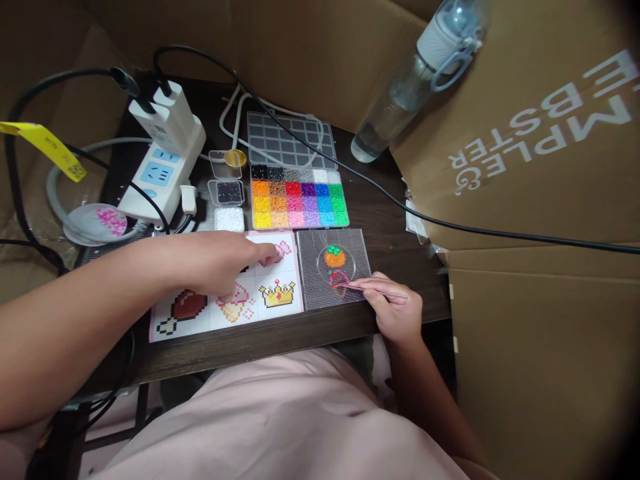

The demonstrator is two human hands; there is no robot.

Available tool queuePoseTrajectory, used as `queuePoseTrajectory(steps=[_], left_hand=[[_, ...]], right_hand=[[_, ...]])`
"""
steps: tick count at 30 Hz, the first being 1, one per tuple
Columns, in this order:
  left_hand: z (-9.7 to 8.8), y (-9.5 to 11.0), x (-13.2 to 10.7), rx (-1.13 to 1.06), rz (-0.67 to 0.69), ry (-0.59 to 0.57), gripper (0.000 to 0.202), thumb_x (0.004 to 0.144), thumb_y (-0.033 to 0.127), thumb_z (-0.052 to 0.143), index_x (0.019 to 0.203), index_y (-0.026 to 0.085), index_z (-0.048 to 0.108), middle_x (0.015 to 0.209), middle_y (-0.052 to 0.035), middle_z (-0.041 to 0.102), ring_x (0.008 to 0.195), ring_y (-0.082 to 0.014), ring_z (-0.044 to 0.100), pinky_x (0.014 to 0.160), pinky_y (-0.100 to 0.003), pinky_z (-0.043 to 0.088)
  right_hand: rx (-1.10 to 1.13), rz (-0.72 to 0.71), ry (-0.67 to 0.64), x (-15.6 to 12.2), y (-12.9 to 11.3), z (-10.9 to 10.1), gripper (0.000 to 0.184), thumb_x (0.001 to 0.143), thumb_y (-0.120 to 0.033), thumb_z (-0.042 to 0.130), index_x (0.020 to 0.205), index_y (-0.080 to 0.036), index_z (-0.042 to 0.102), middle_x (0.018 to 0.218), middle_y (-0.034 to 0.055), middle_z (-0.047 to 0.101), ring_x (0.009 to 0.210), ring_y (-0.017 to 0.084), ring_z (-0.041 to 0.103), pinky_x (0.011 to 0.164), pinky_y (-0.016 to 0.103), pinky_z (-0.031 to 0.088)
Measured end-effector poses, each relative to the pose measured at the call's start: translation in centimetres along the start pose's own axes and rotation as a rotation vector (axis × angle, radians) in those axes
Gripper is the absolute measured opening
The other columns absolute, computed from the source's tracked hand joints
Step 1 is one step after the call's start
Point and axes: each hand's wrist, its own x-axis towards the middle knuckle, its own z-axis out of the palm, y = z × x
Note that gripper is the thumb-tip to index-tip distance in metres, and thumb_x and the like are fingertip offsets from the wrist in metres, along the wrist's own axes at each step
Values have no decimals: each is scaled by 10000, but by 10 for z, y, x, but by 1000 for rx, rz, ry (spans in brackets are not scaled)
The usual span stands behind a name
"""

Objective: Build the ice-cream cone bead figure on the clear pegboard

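My left hand point(220, 262) reaches across a pattern sheet point(227, 288) with pixel pictures of a crown, a cake and a drumstick; its index finger is stretched out and touches a pink picture near the sheet's top right. My right hand point(395, 308) pinches thin tweezers point(373, 289), whose tip rests on a red and pink bead figure point(339, 279) on the clear pegboard point(334, 268). An orange bead fruit with a green top point(335, 256) sits just above that figure. A sorted box of coloured beads point(299, 195) lies behind the sheet and board.
A white power strip point(165, 157) with plugs and cables stands at the back left. Small tubs of black and white beads point(229, 203) sit beside the bead box. A clear water bottle point(420, 73) leans at the back right. Cardboard walls surround the dark table point(280, 337).
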Motion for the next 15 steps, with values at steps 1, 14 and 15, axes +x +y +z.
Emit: queuePoseTrajectory(steps=[1, 14, 15], left_hand=[[0, -1, 1, 3, 1, 2, 934, 710, 284, 716, 1574, 398, 380, 1238, -89, 706, 1127, -372, 677, 843, -379, 513], [4, -6, 4, -9, -3, 12, 1021, 644, 242, 732, 1577, 422, 361, 1229, -107, 712, 986, -340, 704, 701, -353, 504], [4, -6, 4, -10, -3, 14, 1020, 641, 243, 733, 1576, 420, 364, 1233, -107, 713, 999, -344, 702, 699, -350, 503]], right_hand=[[-4, 2, 1, 0, 0, 0, 195, 922, -299, 654, 867, -282, 840, 838, 53, 827, 757, 240, 766, 755, 421, 580], [-6, -32, -5, 1, -3, 0, 188, 905, -257, 661, 853, -279, 840, 824, 46, 826, 723, 236, 761, 706, 402, 574], [-5, -31, -7, 1, -2, 0, 187, 905, -259, 661, 856, -279, 841, 827, 47, 826, 726, 237, 761, 706, 402, 575]])
